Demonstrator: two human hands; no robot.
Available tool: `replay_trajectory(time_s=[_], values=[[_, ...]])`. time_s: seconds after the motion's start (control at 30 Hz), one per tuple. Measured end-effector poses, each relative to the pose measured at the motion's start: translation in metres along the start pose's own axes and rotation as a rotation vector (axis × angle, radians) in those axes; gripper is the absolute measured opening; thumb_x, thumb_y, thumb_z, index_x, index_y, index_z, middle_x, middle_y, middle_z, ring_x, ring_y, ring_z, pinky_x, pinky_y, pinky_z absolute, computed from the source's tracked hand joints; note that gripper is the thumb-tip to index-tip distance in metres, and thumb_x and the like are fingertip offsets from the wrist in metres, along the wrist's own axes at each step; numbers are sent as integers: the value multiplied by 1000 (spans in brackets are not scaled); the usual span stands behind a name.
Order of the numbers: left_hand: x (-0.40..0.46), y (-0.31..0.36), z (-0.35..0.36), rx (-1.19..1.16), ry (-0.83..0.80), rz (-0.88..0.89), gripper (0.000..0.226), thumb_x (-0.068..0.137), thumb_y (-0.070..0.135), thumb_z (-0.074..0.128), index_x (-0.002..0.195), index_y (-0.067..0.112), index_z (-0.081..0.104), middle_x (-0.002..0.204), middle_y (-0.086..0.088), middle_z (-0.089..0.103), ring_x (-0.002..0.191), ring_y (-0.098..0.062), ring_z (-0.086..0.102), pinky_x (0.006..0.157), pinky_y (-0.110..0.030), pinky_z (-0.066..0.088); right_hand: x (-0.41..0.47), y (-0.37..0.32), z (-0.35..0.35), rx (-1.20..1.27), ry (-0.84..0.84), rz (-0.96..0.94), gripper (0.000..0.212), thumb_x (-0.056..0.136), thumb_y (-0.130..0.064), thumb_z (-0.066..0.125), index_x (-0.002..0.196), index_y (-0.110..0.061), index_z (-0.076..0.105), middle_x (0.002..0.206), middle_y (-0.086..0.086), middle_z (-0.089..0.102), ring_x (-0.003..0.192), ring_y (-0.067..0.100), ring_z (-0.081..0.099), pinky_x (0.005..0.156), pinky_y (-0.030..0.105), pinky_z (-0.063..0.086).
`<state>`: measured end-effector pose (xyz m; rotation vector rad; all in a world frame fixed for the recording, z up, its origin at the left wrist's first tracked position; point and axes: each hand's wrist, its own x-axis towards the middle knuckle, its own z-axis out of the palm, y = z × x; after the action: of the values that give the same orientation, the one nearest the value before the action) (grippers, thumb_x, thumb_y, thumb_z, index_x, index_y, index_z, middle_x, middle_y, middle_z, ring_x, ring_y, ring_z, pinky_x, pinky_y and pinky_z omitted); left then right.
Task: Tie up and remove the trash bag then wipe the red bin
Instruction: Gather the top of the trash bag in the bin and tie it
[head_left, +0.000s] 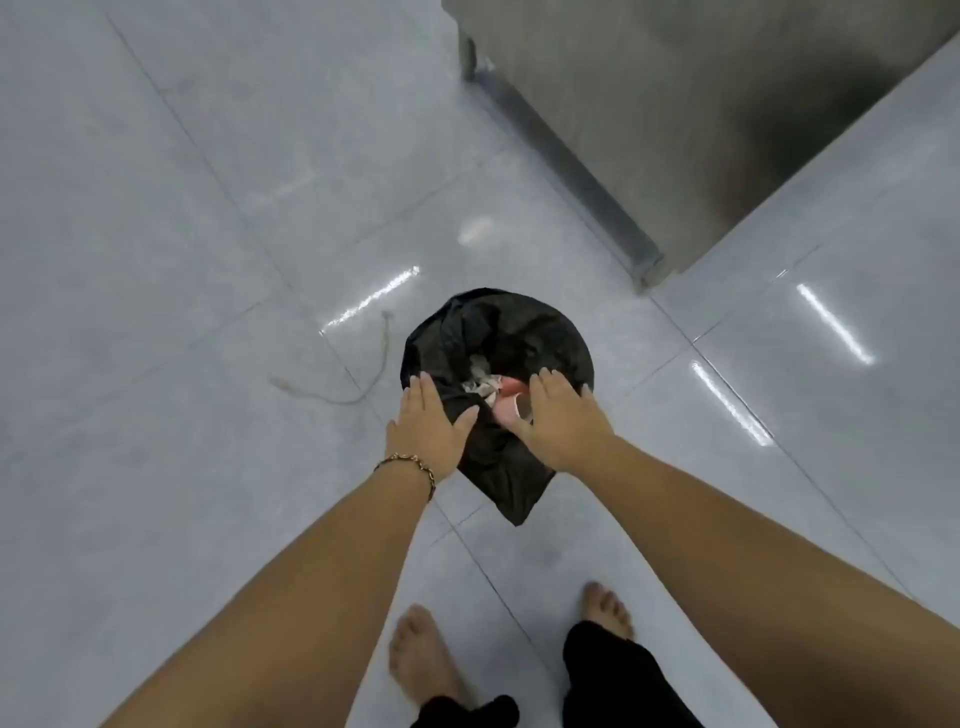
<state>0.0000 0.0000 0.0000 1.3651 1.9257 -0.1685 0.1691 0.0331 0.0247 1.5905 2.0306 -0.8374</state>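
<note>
A black trash bag (498, 332) covers the bin on the floor in the middle of the head view; the red bin itself is hidden under the plastic. The bag's mouth is open and shows crumpled paper (480, 382) and a cup (522, 408) inside. My left hand (428, 428) lies flat on the bag's near left rim with fingers spread. My right hand (553, 421) rests on the near right rim, fingers apart, over the trash. A loose flap of the bag (511, 488) hangs toward me.
A length of string (363, 382) lies on the grey tiled floor left of the bag. A stainless steel cabinet (675, 130) stands at the back right. My bare feet (421, 660) are close behind the bag.
</note>
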Motion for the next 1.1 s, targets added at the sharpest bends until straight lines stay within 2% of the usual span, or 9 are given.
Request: replay_trajectory(time_s=[0.17,0.23,0.3,0.37,0.47,0.6,0.73,0.9,1.1], values=[[79,-11,5,-70,215,40,77,93,54,34,150,9,10,159,-8,10,145,-24,16,112,-49,30,74,0,11,-7,153,-54,75,96,-56,23,151,-6,11,161,10,10,148,23,6,119,48,8],[110,-8,0,-82,288,68,69,94,52,32,146,8,21,154,-13,24,141,-29,25,109,-50,33,104,-2,8,-30,284,-78,68,98,-52,26,148,-6,23,157,13,24,145,26,19,116,49,18],[138,-2,-12,-168,329,53,63,95,51,29,142,8,30,145,-17,38,134,-33,35,107,-49,34,127,-3,-3,-78,464,-104,56,98,-47,31,135,-7,43,140,13,46,128,31,42,103,47,33],[166,2,-20,-265,273,2,64,97,50,25,144,8,29,148,-17,36,135,-34,35,113,-45,27,151,-3,-9,-124,610,-143,47,98,-43,34,122,-8,53,123,10,57,112,31,51,90,44,39],[191,10,-31,-222,89,0,64,100,47,17,142,2,35,150,-19,34,138,-31,33,113,-37,23,181,-5,-13,-179,735,-228,40,99,-39,36,112,-9,60,113,9,61,104,31,53,82,41,38],[196,18,-32,-92,68,71,51,103,33,24,131,-1,50,140,-21,47,129,-31,43,104,-32,32,200,-8,-11,-207,739,-263,41,99,-37,35,113,-8,61,114,11,61,106,32,53,83,41,37],[199,11,-29,-156,248,70,37,93,32,52,87,-2,65,111,-24,66,104,-36,59,77,-31,43,194,-4,-3,-199,697,-258,39,99,-38,35,107,-9,60,111,10,61,104,32,53,83,40,37],[170,27,-46,-274,515,257,16,87,19,57,91,6,65,97,-12,67,92,-28,59,70,-26,37,182,-2,-16,-136,644,-266,37,97,-38,39,118,-12,55,118,9,59,107,29,53,87,41,39],[139,47,-64,-194,574,517,10,85,17,61,90,11,66,96,-8,66,92,-24,58,75,-27,41,167,-6,-53,54,666,-248,55,85,-16,52,138,-15,40,137,7,46,124,28,44,100,42,35]])
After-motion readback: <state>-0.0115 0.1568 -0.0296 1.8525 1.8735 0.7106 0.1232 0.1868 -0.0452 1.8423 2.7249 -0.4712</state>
